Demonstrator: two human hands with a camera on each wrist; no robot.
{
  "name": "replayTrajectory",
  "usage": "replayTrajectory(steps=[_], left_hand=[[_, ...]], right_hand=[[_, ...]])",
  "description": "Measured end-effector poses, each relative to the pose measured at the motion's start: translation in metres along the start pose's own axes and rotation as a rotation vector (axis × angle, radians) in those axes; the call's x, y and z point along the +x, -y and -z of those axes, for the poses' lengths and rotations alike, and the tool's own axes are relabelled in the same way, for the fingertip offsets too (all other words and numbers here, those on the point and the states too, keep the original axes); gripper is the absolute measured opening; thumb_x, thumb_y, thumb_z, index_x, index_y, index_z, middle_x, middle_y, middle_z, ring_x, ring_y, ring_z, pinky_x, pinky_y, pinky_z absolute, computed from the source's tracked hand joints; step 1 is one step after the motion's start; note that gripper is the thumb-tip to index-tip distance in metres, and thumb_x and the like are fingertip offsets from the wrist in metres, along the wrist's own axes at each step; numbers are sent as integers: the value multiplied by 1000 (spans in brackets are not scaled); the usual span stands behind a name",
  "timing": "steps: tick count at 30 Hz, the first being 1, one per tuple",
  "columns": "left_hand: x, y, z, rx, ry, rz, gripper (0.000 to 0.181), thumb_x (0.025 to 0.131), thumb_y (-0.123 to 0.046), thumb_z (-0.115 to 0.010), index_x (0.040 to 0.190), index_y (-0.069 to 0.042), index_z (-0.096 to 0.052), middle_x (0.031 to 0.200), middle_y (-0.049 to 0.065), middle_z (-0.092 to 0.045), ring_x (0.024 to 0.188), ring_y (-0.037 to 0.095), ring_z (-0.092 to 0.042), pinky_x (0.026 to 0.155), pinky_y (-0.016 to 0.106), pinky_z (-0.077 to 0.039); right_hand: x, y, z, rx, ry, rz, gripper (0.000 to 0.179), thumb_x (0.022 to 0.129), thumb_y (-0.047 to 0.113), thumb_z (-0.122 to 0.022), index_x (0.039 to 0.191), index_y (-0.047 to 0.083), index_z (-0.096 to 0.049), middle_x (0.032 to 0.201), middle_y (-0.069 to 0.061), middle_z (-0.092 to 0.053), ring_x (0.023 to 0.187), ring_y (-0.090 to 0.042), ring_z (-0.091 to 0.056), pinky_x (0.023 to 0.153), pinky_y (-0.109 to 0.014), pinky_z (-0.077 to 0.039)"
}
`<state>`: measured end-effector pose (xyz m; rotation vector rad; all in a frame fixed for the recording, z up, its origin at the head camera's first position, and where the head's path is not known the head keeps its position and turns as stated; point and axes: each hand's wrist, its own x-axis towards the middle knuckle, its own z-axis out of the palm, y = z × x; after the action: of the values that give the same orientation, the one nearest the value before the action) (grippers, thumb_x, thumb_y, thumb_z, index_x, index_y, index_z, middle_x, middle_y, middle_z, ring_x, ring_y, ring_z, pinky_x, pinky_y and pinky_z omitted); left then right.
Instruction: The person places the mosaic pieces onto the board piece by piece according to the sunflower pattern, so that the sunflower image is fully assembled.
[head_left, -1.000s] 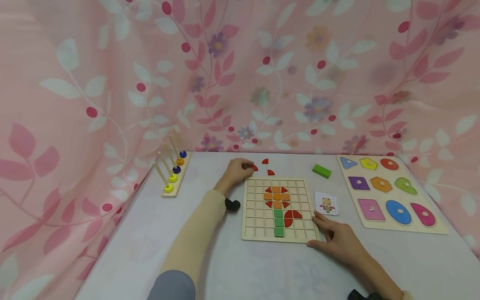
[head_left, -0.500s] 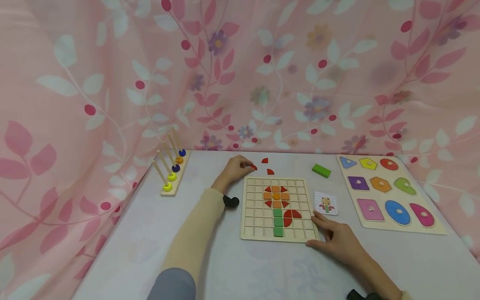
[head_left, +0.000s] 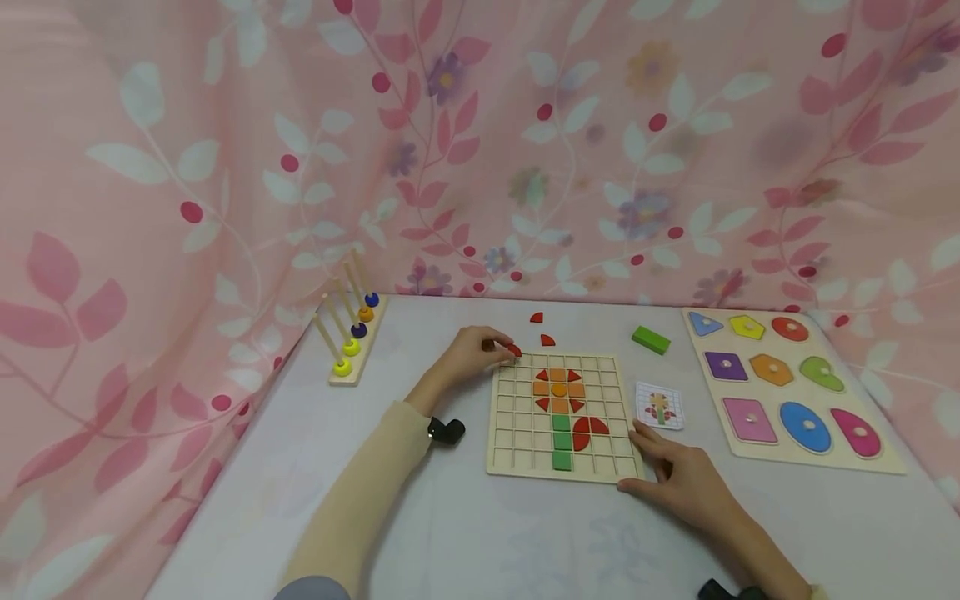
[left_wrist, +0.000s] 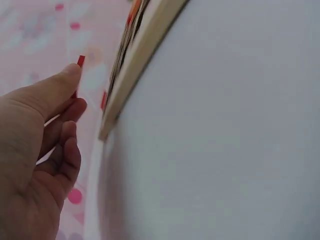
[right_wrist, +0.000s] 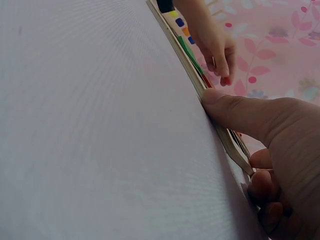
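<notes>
My left hand [head_left: 467, 357] pinches a red quarter-circle piece [head_left: 515, 351] between thumb and fingers, close to the far left corner of the wooden grid board [head_left: 517, 450]. In the left wrist view the piece [left_wrist: 81, 61] shows edge-on above the thumb tip. On the board, orange squares and red triangles surround an orange round piece [head_left: 558, 389], with green squares [head_left: 562, 440] below it like a stem. Red quarter circles [head_left: 582, 432] lie right of the stem. My right hand [head_left: 688, 483] holds the board's near right corner, thumb on the front edge, fingers along the right side.
Two loose red quarter circles [head_left: 547, 340] lie beyond the board. A green block [head_left: 651, 340] and a pattern card [head_left: 660, 406] are to its right. Farther right lies a shape puzzle board [head_left: 723, 333]. A peg stand [head_left: 358, 367] with coloured rings stands at the left.
My left hand has lifted the red quarter circle from the table and drawn it nearer to the board's far left corner. The right hand stays at its corner.
</notes>
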<state>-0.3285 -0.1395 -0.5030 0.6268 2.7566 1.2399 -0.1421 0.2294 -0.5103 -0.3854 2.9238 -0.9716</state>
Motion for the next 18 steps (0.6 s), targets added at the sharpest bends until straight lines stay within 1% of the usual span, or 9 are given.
replayTrajectory(steps=[5, 9, 12, 15, 18], left_hand=[[-34, -28, -11, -6, 63, -47, 27, 94, -29, -83, 117, -14, -82, 103, -6, -75, 84, 14, -58, 73, 26, -48], [-54, -44, -22, 14, 103, -90, 27, 94, -27, -83, 116, -11, -82, 103, -5, -76, 82, 10, -57, 73, 23, -48], [-64, -52, -31, 18, 124, -127, 27, 94, -26, -84, 116, -10, -82, 105, -4, -78, 83, 9, -57, 73, 23, -48], [-70, -56, -39, 26, 146, -178, 27, 94, -27, -84, 116, -11, -83, 107, -4, -79, 91, 7, -61, 79, 24, -50], [-71, -56, -47, 56, 148, -233, 26, 94, -29, -84, 114, -13, -84, 107, -5, -79, 100, 7, -65, 88, 26, -51]], right_hand=[[0, 0, 3, -5, 2, 11, 87, 79, 56, -90, 145, 5, -65, 154, -14, -58, 54, -4, -36, 53, -23, -32], [1, 3, 4, -11, -7, 28, 87, 79, 55, -90, 145, 4, -65, 154, -13, -58, 54, -3, -35, 53, -22, -31], [1, 4, 3, -5, -18, 42, 86, 79, 54, -90, 144, 3, -65, 153, -15, -59, 54, -2, -34, 52, -22, -30], [0, 3, 1, -1, -27, 50, 85, 79, 52, -91, 143, 2, -66, 152, -17, -60, 54, -2, -34, 52, -23, -31], [0, 3, 0, 5, -22, 47, 85, 79, 52, -91, 143, 2, -66, 152, -16, -60, 54, -2, -35, 52, -23, -31]])
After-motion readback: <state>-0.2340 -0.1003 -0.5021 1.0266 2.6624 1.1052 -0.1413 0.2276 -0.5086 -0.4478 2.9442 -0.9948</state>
